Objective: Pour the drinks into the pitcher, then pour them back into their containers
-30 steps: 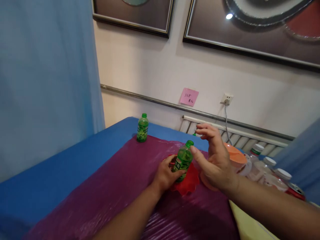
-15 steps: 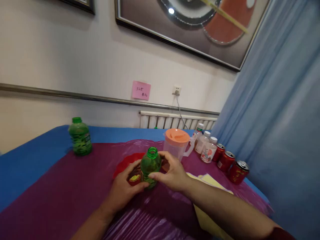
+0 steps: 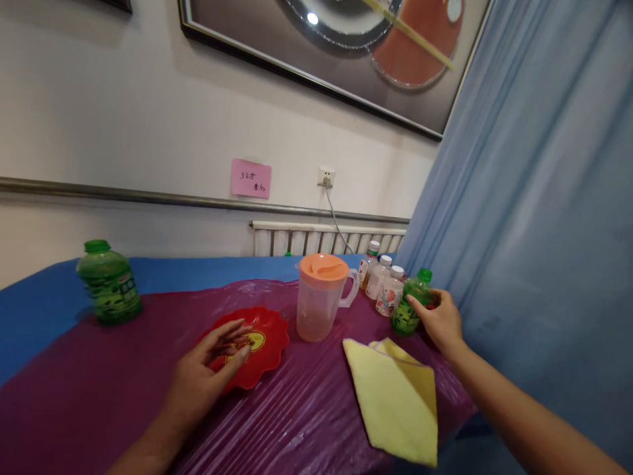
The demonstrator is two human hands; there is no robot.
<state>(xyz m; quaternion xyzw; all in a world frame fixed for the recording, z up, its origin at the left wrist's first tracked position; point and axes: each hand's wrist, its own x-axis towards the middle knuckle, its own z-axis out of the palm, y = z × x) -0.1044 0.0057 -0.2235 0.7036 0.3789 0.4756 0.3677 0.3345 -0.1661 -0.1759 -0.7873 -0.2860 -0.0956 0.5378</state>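
My right hand point(image 3: 440, 320) is wrapped round a green bottle point(image 3: 409, 305), upright and capless or with a green top, I cannot tell which. It is at the right side of the table, beside a row of small clear bottles point(image 3: 390, 290) with white caps. Over the left part of a red scalloped plate point(image 3: 270, 353) hovers my left hand point(image 3: 208, 366), its fingers apart and holding nothing. A yellow pattern shows in the plate's middle. Between the hands stands a clear pitcher point(image 3: 316, 313) with an orange lid. The red cans are mostly hidden behind my right hand.
A second green bottle point(image 3: 109, 284) stands at the far left. A folded yellow cloth point(image 3: 395, 402) lies at the front right on the purple plastic sheet point(image 3: 297, 429). A blue curtain point(image 3: 534, 198) hangs close on the right, and a radiator point(image 3: 316, 239) is behind the table.
The green bottle has moved from above the red plate to the right side, in my right hand. My left hand has let go of it. The view has shifted right.
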